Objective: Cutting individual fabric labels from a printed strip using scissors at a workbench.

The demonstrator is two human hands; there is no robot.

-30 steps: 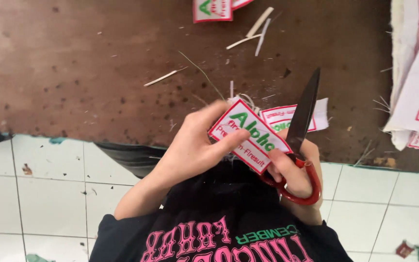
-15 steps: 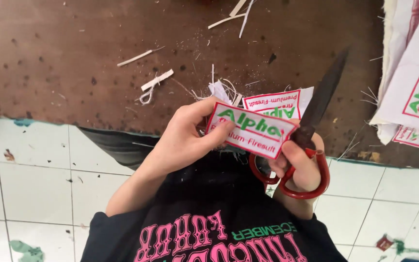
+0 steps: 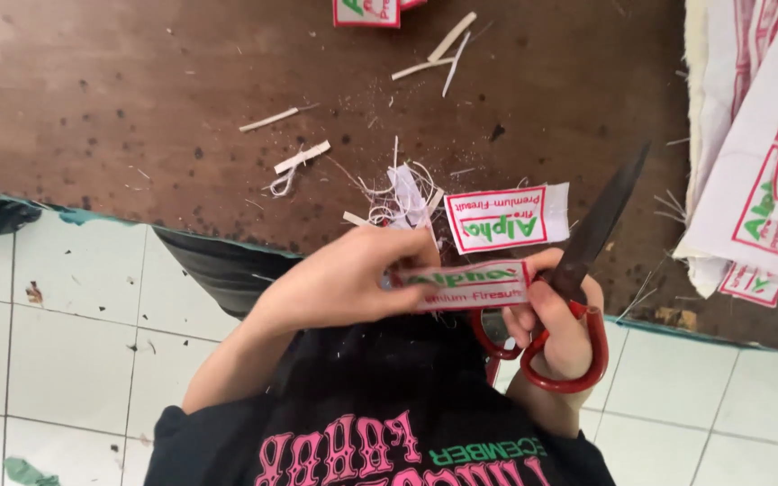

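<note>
Over brown board, left hand point(image 3: 353, 279) pinches red-bordered white label point(image 3: 465, 285); right hand point(image 3: 562, 326) grips red-handled scissors point(image 3: 578, 270).

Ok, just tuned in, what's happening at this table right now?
A person is trimming white fabric labels with red borders and green print. The left hand pinches one label by its end, while the right hand grips red-handled scissors, dark blades pointing up and away beside the label. Another cut label lies on the brown wooden table among white offcut strips. A stack of uncut label sheets sits at the right edge.
</note>
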